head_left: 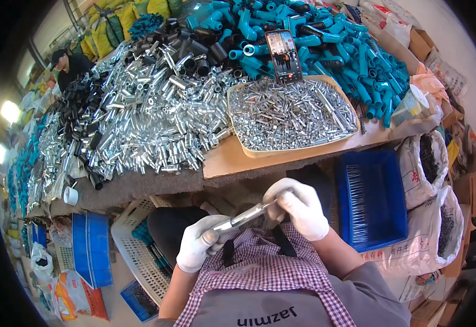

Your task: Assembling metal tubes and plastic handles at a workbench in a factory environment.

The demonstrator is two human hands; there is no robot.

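Both my hands wear white gloves and meet over my lap at a shiny metal tube [247, 216], which slants up to the right. My left hand [199, 240] is closed round its lower end. At the thinner upper end, my right hand [302, 210] pinches with thumb and fingers; its grip hides that tip. Beyond my hands, a cream tray [300, 149] full of small metal parts [290, 117] rests on the table. A phone [284, 57] with a lit screen leans at the tray's back edge.
Chrome tubes [151, 120] heap left of the tray, teal plastic pieces [352, 65] behind it. A blue bin [377, 191] with thin metal rods stands right, beside white sacks [412, 240]. A white crate [122, 231] is at my left. Another person [74, 65] is far left.
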